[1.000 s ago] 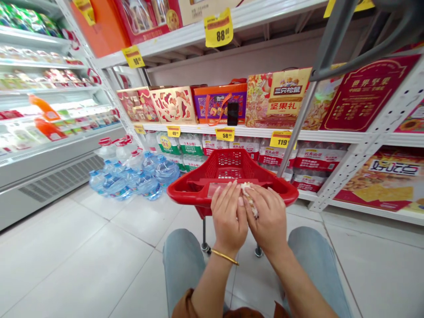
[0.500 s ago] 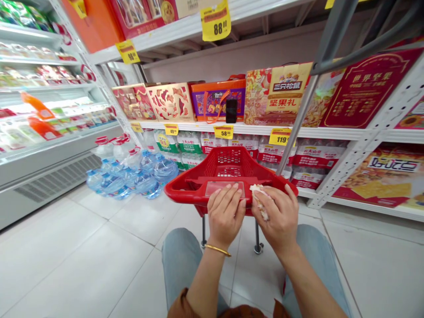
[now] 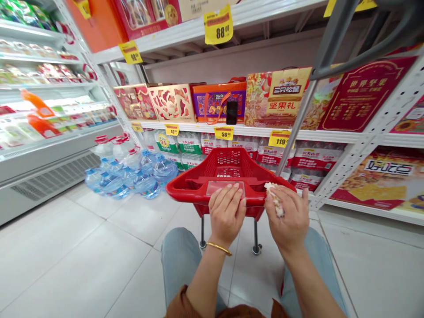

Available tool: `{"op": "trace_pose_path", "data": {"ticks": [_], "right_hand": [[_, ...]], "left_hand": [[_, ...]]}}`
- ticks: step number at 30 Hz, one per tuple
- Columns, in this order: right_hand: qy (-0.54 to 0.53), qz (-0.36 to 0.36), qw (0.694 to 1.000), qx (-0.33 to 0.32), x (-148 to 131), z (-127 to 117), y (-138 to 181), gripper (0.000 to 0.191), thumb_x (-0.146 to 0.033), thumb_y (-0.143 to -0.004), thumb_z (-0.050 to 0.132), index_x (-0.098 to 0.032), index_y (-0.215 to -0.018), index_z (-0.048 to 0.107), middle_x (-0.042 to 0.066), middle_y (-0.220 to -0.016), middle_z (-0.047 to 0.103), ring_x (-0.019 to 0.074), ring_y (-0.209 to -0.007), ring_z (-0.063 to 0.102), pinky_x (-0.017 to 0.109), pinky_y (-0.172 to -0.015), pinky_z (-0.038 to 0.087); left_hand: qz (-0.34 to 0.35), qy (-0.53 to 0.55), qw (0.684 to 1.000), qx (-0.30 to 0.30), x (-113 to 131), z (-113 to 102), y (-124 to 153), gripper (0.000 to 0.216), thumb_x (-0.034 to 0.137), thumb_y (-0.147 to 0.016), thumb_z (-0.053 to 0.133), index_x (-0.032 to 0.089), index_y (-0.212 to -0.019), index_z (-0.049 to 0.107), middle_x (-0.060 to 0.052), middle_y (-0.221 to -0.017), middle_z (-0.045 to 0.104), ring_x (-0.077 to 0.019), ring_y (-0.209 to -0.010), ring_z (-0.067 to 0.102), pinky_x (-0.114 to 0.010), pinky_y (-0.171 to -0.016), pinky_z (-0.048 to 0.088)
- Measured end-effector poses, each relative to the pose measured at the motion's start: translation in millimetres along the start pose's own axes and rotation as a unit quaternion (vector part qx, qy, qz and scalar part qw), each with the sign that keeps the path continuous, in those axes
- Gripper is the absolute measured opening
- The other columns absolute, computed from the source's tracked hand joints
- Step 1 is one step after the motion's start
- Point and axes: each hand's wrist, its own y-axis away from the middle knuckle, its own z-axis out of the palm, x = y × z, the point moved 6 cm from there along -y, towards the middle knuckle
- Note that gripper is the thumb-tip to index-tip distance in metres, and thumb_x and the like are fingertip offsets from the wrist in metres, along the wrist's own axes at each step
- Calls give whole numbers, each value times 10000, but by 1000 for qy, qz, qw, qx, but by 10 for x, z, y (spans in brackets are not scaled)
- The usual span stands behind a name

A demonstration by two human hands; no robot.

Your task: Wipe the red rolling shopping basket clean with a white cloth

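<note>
A red plastic shopping basket (image 3: 198, 187) on a wheeled frame stands in front of me in a shop aisle. My left hand (image 3: 227, 212) rests on the near rim of the basket with its fingers laid over the handle. My right hand (image 3: 288, 216) is closed on a small crumpled white wad (image 3: 274, 198), perhaps tissue, and sits at the basket's right near corner. A gold bangle (image 3: 218, 248) is on my left wrist. The basket looks empty from here.
White shelves ahead hold gift boxes (image 3: 172, 102), packs of bottled water (image 3: 281, 157) and yellow price tags (image 3: 224, 132). Large water jugs (image 3: 132, 176) lie on the tiled floor at the left, beside a chilled display case (image 3: 39, 132). A grey metal pole (image 3: 308, 101) slants at the right.
My hands have parted: the left one has settled on the basket's handle, the right one has moved right with the white wad. The view has shifted slightly.
</note>
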Motion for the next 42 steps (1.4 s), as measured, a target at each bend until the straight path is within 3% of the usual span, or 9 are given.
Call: {"op": "trace_pose_path", "data": {"ticks": [10,17,26,34,38,42], "right_hand": [[-69,-27,994,-75,-539,165,-17,187,-225,-871,559,-257,-1033,646,31,-1067,695,213,-1062,630,551,-1161,188],[-45,-63,995,-59,-438,170,46,226,-219,-855,583,-253,-1072,636,47,-1052,695,201,-1006,650,506,-1133,289],[-2,-73,997,-32,-176,51,4,202,-203,-835,604,-247,-1030,633,40,-1005,692,189,-937,651,525,-1121,304],[8,-23,1000,-5,103,-14,-4,129,-219,-839,621,-224,-963,658,21,-937,699,187,-896,653,560,-1112,314],[-18,4,1000,-3,17,2,-35,123,-218,-849,610,-210,-961,660,40,-961,696,196,-928,651,564,-1110,315],[-66,-24,996,-56,-290,107,-38,158,-214,-862,589,-224,-1008,648,48,-1009,689,216,-1019,632,568,-1119,292]], "left_hand": [[1,-5,1000,-28,-62,-19,47,295,198,-930,468,194,-1176,631,-82,-1146,704,-189,-1118,615,-361,-1022,370],[19,-1,999,-41,-92,-36,35,279,202,-913,522,215,-1168,634,-62,-1177,692,-189,-1125,613,-361,-1020,369],[38,-9,998,-39,-92,-44,21,257,203,-906,536,196,-1141,642,-65,-1168,696,-189,-1112,622,-350,-1010,367],[14,-4,999,-31,-73,-19,26,241,197,-902,541,192,-1114,656,-63,-1156,702,-192,-1104,624,-353,-1018,353],[-7,3,1000,-28,-56,-8,24,242,184,-899,540,198,-1109,659,-58,-1158,701,-193,-1102,621,-359,-1022,351],[-10,6,1000,-27,-52,-16,21,250,195,-909,523,209,-1121,653,-57,-1158,701,-192,-1105,620,-362,-1021,352]]}}
